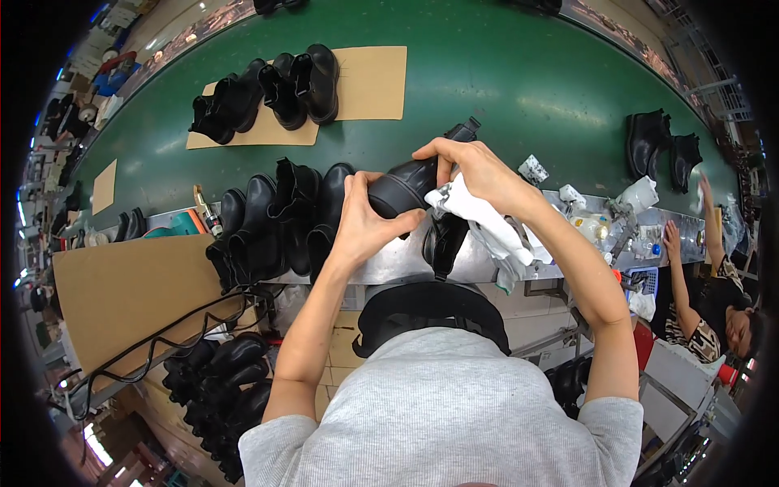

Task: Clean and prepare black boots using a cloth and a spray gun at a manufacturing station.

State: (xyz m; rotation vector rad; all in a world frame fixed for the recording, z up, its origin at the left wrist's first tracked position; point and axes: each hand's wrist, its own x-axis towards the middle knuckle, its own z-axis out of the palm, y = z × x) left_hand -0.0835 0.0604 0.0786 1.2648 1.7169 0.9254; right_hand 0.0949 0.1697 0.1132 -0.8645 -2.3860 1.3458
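Note:
A black leather boot [406, 183] is held up over the table's metal edge, its rounded end toward my left hand [363, 221]. That hand is closed round this end, thumb along the lower side. My right hand [487, 177] is closed at the boot's other end, fingers over its upper side. A crumpled white cloth [479, 215] is tucked in my right hand against the boot and hangs toward me. Under the held boot, another black boot [446, 242] lies on the metal edge, partly hidden by the cloth.
Several black boots [260, 211] stand left of my left hand. More stand on cardboard [373, 81] across the green table [487, 73]. At right are white containers [637, 195], a pair of boots [647, 146] and a co-worker's hands [672, 241]. A cardboard sheet [138, 296] and cable [154, 349] lie near left.

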